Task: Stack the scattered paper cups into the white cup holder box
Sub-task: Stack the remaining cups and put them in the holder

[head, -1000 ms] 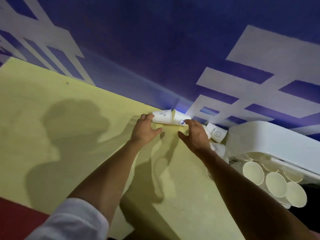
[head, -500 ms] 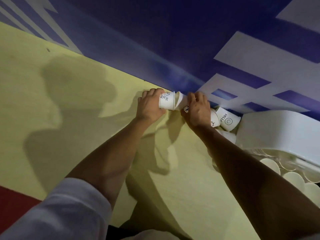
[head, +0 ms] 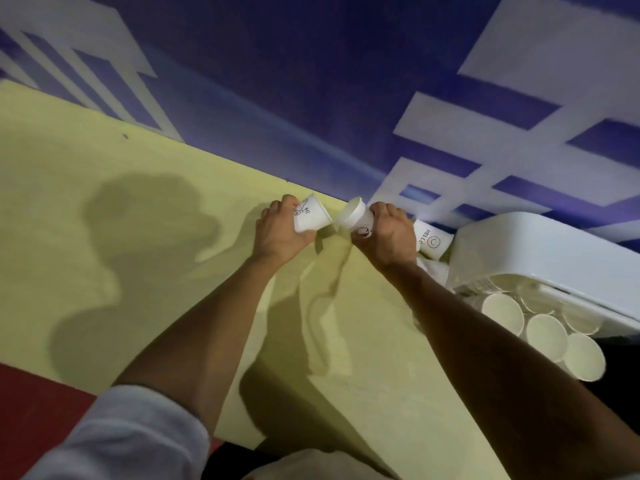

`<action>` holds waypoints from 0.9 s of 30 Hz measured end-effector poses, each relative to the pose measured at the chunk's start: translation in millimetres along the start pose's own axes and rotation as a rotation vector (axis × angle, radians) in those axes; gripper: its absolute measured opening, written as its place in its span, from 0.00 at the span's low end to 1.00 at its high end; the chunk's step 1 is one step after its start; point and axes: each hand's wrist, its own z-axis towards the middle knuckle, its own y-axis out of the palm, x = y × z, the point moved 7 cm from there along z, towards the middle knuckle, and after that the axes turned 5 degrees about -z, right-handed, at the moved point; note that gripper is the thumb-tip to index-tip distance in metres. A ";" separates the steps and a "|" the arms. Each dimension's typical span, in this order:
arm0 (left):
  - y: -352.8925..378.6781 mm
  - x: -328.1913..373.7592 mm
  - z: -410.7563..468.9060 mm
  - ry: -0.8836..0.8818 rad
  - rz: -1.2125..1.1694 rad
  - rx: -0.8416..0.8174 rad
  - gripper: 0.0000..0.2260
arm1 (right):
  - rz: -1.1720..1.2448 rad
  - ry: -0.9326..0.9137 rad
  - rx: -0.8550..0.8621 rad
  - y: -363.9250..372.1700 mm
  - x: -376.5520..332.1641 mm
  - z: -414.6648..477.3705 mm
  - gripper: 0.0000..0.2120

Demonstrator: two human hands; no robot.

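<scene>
My left hand (head: 280,233) grips a white paper cup printed "Hi" (head: 311,216) at the far edge of the yellow table (head: 104,237). Close beside it my right hand (head: 386,237) grips a second white cup with a round logo (head: 356,220), its open mouth turned toward the first cup. The two cups sit a small gap apart. A third cup marked "HELLO" (head: 431,240) lies on its side right of my right hand. The white cup holder box (head: 540,254) stands at the right, with several stacked cups (head: 545,332) showing their open mouths.
A blue wall with white bands (head: 346,81) runs right behind the table's far edge. Red floor (head: 34,403) shows past the table's near left edge. Shadows of my arms and head fall across the tabletop.
Both hands closed on the two cups and lifted them. The cups, touching mouth to mouth before, now sit slightly apart and tilted.
</scene>
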 end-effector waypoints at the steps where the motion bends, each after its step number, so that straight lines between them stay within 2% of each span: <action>1: -4.8 4.6 -5.3 0.005 -0.016 0.006 0.27 | 0.004 0.022 0.007 -8.4 -0.7 -5.6 0.24; 5: -15.9 26.1 -27.5 0.034 -0.070 0.009 0.28 | 0.009 0.094 0.024 -41.6 -0.3 -31.2 0.24; 11: -9.0 66.2 -74.0 0.076 -0.111 0.001 0.27 | 0.142 0.197 0.085 -77.2 31.7 -86.2 0.27; 17: 16.7 116.4 -120.9 0.087 -0.247 -0.028 0.31 | 0.210 0.197 0.182 -115.3 73.7 -138.8 0.26; 27: 102.0 227.2 -201.9 0.185 -0.352 -0.084 0.29 | 0.316 0.206 0.247 -161.0 201.3 -220.6 0.29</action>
